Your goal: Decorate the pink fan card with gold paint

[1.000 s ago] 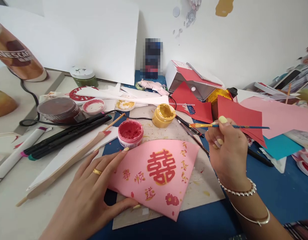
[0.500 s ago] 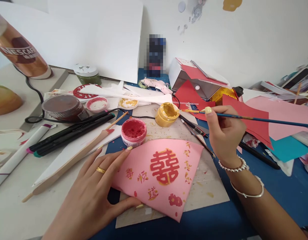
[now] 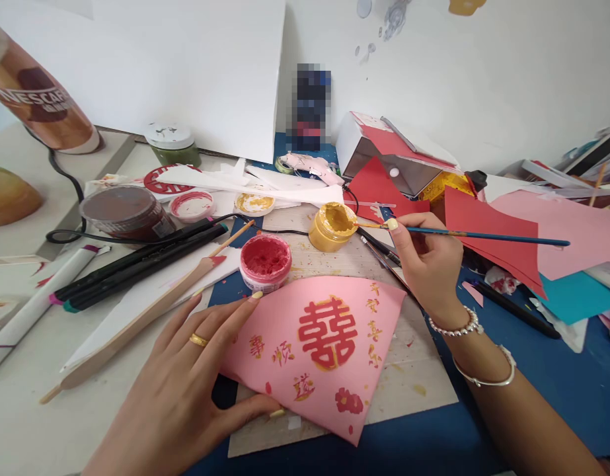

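My left hand holds the left end of a pink fan-shaped paper, index finger at its upper edge and thumb at its lower edge. Red characters outlined in gold, smaller characters and a red flower are painted on the paper. Pinched in my right hand is a paintbrush with a blue handle. Its bristles reach the rim of an open jar of yellow paint; whether they touch it I cannot tell. Above the paper's upper edge stands an open jar of red paint.
Black markers and a wooden stick lie on the left, near a lidded brown jar. A thin brush lies beyond the pink paper. Red paper sheets and a box occupy the right and back.
My right hand has moved left with the paintbrush, bringing its tip from right of the yellow paint jar to the rim. My left hand and the pink paper stay in place.
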`<control>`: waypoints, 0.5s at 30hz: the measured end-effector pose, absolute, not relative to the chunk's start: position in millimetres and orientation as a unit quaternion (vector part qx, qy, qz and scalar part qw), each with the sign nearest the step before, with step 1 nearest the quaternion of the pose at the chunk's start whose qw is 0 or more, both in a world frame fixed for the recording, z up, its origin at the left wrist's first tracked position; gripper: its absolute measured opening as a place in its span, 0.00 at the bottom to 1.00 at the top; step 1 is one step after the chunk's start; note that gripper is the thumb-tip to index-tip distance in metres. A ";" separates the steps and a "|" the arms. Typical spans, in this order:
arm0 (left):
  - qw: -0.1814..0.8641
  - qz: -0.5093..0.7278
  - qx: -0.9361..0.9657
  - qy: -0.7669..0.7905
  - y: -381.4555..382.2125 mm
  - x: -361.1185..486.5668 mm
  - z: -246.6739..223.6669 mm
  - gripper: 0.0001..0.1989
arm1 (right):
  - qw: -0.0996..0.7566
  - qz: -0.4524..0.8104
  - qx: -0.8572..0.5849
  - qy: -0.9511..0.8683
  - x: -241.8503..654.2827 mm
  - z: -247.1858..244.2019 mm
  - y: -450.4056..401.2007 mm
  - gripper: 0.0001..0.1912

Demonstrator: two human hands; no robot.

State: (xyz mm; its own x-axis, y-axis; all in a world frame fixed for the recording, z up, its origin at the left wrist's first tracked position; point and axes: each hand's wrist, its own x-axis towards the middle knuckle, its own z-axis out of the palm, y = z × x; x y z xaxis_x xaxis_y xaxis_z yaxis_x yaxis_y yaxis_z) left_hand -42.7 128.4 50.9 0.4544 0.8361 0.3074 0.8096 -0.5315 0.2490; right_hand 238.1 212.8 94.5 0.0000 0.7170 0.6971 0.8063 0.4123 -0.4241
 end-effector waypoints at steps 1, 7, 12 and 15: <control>0.031 0.202 0.853 0.480 128.0 -43.0 50.8 0.46 | 0.454 -0.048 -0.540 -0.707 238.1 94.5 212.7 0.06; 0.029 0.205 0.851 0.483 126.5 -43.7 50.1 0.45 | 0.458 -0.040 -0.550 -0.697 242.2 93.6 213.3 0.06; 0.042 0.209 0.851 0.480 127.4 -43.2 50.6 0.46 | 0.492 -0.044 -0.565 -0.662 241.8 99.5 197.0 0.05; 0.048 0.200 0.852 0.482 126.4 -43.3 50.4 0.45 | 0.492 -0.038 -0.568 -0.658 231.1 102.7 168.5 0.05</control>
State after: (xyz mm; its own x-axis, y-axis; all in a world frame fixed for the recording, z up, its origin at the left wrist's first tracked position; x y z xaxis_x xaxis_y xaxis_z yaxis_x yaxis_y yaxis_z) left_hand -43.3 126.4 50.4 0.4561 0.8397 0.2948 0.8015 -0.5315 0.2740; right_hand 231.1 168.5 102.7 0.1307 0.7105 0.6914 0.7854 0.3514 -0.5096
